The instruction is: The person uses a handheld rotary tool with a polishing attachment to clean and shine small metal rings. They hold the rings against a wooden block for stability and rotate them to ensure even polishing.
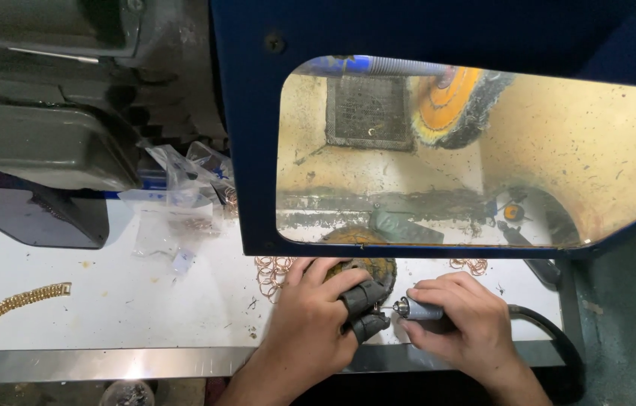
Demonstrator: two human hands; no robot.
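Two hands (310, 319), one rotary handpiece (419, 309), one gold chain (10, 307), one buffing wheel (457, 105).

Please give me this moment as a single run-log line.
left hand: pinches small piece, dark finger guards on | right hand: grips rotary handpiece, tip at piece | gold chain: bench left

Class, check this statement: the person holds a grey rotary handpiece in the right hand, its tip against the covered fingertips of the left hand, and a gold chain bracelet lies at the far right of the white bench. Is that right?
Not quite. The head view shows the gold chain bracelet at the far left of the white bench, not the right. The rest stands: the right hand holds the grey rotary handpiece, its tip at the covered fingertips of the left hand.
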